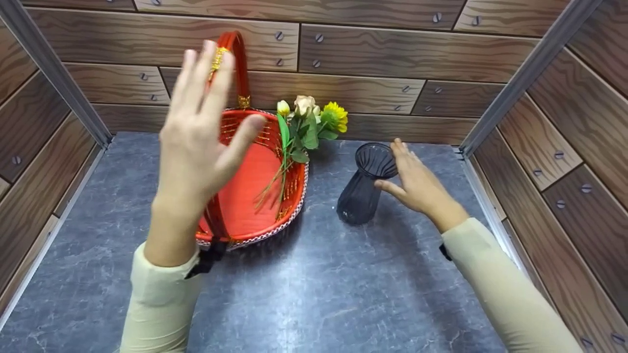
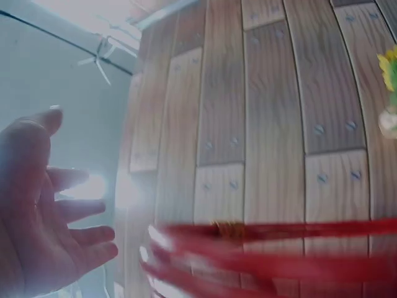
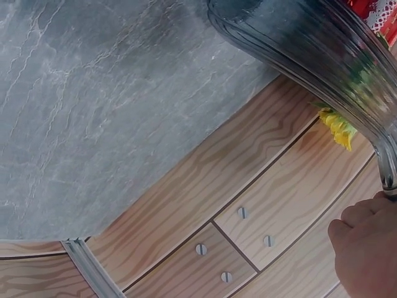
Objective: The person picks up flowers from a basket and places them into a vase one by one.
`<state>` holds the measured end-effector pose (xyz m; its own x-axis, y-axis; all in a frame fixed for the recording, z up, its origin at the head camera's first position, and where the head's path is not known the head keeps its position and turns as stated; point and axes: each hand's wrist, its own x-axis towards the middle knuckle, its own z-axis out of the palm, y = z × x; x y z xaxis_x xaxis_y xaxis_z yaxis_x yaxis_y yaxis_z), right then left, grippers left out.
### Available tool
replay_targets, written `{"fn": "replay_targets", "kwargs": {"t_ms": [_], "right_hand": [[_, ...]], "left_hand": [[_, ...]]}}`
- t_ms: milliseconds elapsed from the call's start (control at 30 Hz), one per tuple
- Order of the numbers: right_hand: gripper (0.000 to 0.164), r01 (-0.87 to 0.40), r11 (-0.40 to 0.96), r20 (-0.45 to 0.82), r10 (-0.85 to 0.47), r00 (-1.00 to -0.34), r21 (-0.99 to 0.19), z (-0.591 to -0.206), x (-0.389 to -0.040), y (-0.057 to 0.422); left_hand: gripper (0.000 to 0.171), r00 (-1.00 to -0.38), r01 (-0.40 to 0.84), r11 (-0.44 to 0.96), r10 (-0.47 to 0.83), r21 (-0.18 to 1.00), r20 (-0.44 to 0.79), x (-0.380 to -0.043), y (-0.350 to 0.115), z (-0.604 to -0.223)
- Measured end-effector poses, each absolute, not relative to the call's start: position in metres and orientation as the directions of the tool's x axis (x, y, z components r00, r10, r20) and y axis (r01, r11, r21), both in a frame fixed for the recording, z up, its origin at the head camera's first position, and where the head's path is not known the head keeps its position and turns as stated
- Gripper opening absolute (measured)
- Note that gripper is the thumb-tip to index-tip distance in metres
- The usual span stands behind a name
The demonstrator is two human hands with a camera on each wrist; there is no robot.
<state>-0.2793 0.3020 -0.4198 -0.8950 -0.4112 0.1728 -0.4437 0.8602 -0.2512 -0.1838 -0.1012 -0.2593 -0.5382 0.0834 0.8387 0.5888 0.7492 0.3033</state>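
My left hand (image 1: 194, 135) is raised over the left side of a red basket (image 1: 300, 189), its fingers straight and the thumb held out. It overlaps the basket's tall red handle (image 1: 240, 63), hiding part of it. In the left wrist view nothing lies in this hand (image 2: 53, 211). A dark, see-through glass vase (image 1: 360, 196) with a flared rim stands to the right of the basket. Beside its mouth is my right hand (image 1: 417, 184), fingers extended along the rim and thumb apart. The right wrist view shows the knuckles right by the rim of the vase (image 3: 291, 43).
Artificial flowers lie across the basket's right edge: a yellow sunflower (image 1: 334, 117), a cream rose (image 1: 305, 105) and a pale tulip (image 1: 283, 108), stems inside. Wood-patterned panels (image 1: 363, 54) wall in the grey marbled tabletop (image 1: 294, 304) at the back and sides.
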Motion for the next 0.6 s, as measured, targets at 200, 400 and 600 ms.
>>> {"fn": "replay_targets", "kwargs": {"t_ms": [200,400,600], "right_hand": [[0.102,-0.44,0.865,0.172,-0.408,-0.897,-0.241,-0.422,-0.28,0.302],[0.102,-0.442,0.863,0.163,-0.413,-0.896,-0.245,-0.423,-0.279,0.302],[0.102,-0.436,0.868,0.162,-0.408,-0.899,-0.236,-0.42,-0.28,0.302]], "left_hand": [[0.092,-0.584,0.526,0.745,-0.036,0.411,0.811,-0.189,-0.124,-0.275],[0.099,-0.667,0.441,0.763,-0.074,0.473,0.741,-0.2,-0.153,-0.297],[0.097,-0.682,0.399,0.77,-0.114,0.498,0.722,-0.21,-0.175,-0.319]]}}
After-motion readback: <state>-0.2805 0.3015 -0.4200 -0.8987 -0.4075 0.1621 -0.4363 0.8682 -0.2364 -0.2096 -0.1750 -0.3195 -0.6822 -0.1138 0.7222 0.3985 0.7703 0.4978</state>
